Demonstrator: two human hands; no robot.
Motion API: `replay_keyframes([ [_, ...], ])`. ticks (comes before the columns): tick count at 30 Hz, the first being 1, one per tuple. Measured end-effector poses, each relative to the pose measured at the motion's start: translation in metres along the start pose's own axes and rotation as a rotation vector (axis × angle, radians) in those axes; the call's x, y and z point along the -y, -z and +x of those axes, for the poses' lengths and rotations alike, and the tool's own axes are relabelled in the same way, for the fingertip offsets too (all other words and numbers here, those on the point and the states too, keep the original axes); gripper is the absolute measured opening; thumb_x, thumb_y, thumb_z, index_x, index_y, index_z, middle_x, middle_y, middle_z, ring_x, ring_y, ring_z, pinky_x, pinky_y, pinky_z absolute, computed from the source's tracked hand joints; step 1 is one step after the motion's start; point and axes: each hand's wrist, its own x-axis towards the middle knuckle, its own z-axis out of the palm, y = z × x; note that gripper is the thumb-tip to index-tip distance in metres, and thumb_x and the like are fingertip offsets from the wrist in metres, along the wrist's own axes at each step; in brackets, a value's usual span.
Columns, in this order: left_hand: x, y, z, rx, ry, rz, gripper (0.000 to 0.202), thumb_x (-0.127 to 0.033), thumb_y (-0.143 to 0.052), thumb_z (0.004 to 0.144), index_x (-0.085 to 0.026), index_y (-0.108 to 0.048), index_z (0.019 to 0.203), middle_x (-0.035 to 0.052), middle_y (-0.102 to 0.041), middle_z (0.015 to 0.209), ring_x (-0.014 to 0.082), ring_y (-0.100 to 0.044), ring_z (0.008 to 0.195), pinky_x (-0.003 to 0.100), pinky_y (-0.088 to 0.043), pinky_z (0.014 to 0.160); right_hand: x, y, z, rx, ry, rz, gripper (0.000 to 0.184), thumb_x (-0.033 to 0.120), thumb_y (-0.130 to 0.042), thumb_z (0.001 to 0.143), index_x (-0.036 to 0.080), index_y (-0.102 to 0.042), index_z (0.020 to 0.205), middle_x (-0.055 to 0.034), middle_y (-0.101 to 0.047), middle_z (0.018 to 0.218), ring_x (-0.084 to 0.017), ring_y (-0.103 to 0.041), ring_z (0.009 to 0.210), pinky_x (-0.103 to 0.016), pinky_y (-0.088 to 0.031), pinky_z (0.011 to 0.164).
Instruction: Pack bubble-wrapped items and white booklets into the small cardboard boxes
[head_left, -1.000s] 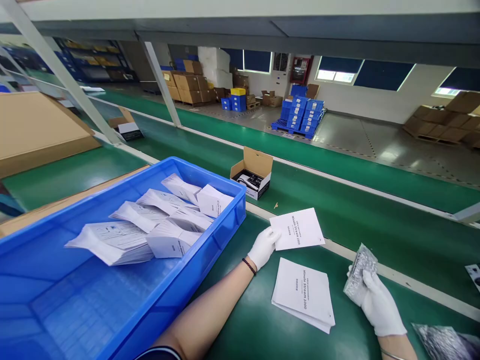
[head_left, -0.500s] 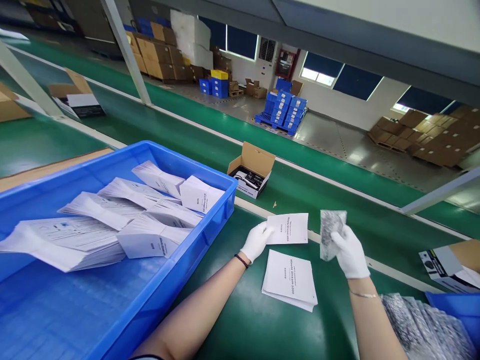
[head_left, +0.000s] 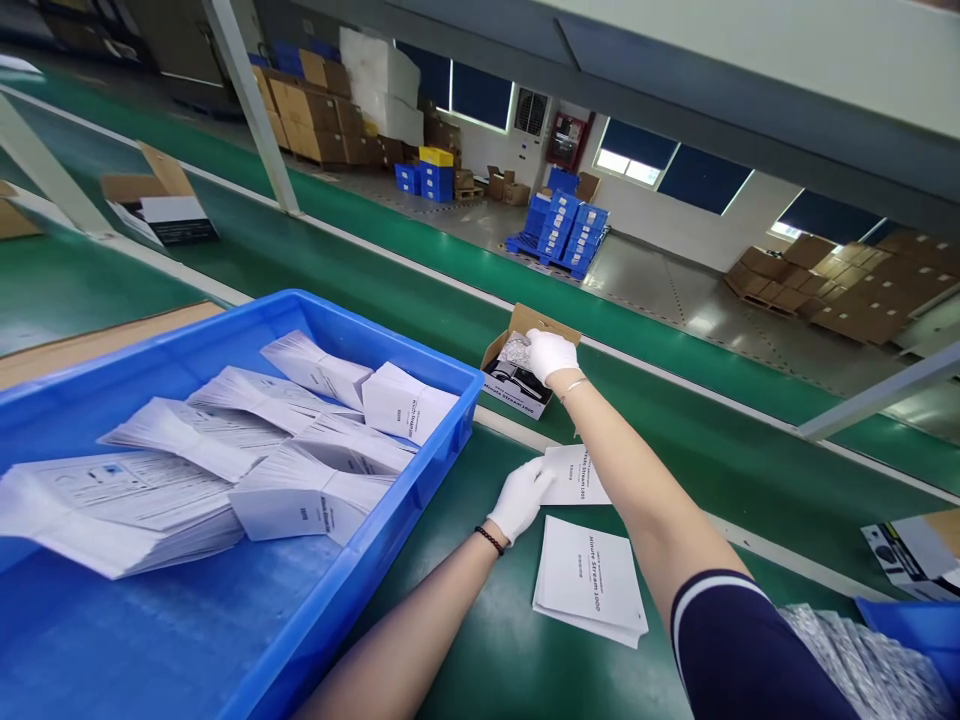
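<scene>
My left hand [head_left: 519,500], in a white glove, pinches the left edge of a white instruction booklet [head_left: 571,475] just above the green surface. Below it lies a small stack of booklets [head_left: 589,580] printed "Minute Stream 1000". My right hand [head_left: 552,354], also gloved, is at the open carton [head_left: 516,396] on the green conveyor. Its fingers are closed on a clear bubble-wrap pouch [head_left: 514,350] inside the carton's opening. Black parts show in the carton. My right forearm covers part of the held booklet.
A blue tray [head_left: 247,610] with banded bundles of booklets stands at the left. More bubble-wrap pouches [head_left: 862,660] lie at lower right by a blue bin [head_left: 915,625]. Other open cartons stand on the conveyor, one far left [head_left: 169,210], one right [head_left: 915,555].
My right hand has carried the bubble-wrap pouch left and forward to the carton. My left hand still holds the booklet. The carton has shifted slightly right and down in view.
</scene>
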Motion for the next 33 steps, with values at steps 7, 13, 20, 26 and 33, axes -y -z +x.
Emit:
replay_keyframes([
  [7, 0.001, -0.001, 0.001, 0.007, 0.021, -0.050, 0.036, -0.025, -0.048, 0.085, -0.013, -0.065, 0.114, 0.0072, -0.067, 0.119, 0.0232, -0.060, 0.110, 0.033, -0.045, 0.100, -0.011, -0.049, 0.011, 0.118, -0.082, 0.001, 0.032, 0.023, -0.044, 0.099, 0.013, -0.063, 0.123, -0.0183, -0.056, 0.116, -0.031, -0.053, 0.106, -0.038, -0.045, 0.086],
  [13, 0.007, -0.003, 0.002, 0.006, 0.026, -0.054, 0.038, -0.026, -0.049, 0.086, -0.013, -0.064, 0.118, 0.0082, -0.065, 0.122, 0.0231, -0.059, 0.113, 0.035, -0.043, 0.104, -0.035, -0.059, -0.011, 0.125, 0.072, 0.072, 0.039, 0.045, -0.039, 0.105, 0.031, -0.051, 0.140, -0.0088, -0.050, 0.129, -0.028, -0.050, 0.112, -0.034, -0.044, 0.090],
  [20, 0.010, -0.002, 0.003, 0.017, 0.013, -0.020, 0.038, -0.028, -0.049, 0.087, -0.012, -0.064, 0.118, 0.0099, -0.065, 0.123, 0.0247, -0.058, 0.115, 0.038, -0.042, 0.105, -0.052, -0.060, -0.016, 0.143, 0.069, 0.069, 0.031, 0.030, -0.055, 0.098, 0.027, -0.064, 0.128, -0.0109, -0.055, 0.122, -0.031, -0.054, 0.105, -0.036, -0.045, 0.088],
  [26, 0.008, 0.002, 0.004, -0.051, -0.007, -0.191, 0.043, -0.032, -0.057, 0.085, -0.015, -0.061, 0.125, 0.0088, -0.062, 0.128, 0.0258, -0.056, 0.120, 0.037, -0.040, 0.107, -0.060, -0.044, -0.053, 0.121, 0.162, 0.115, 0.033, 0.018, -0.044, 0.101, 0.022, -0.062, 0.129, -0.0080, -0.057, 0.124, -0.028, -0.054, 0.108, -0.035, -0.043, 0.093],
  [33, -0.002, 0.006, 0.007, -0.100, 0.127, -0.721, 0.046, -0.030, -0.068, 0.075, -0.013, -0.064, 0.118, 0.0116, -0.066, 0.115, 0.0238, -0.063, 0.098, 0.028, -0.052, 0.075, -0.050, -0.050, -0.194, -0.102, 0.683, 0.025, 0.040, 0.029, -0.068, 0.090, 0.016, -0.059, 0.126, -0.0124, -0.058, 0.118, -0.032, -0.050, 0.110, -0.045, -0.042, 0.096],
])
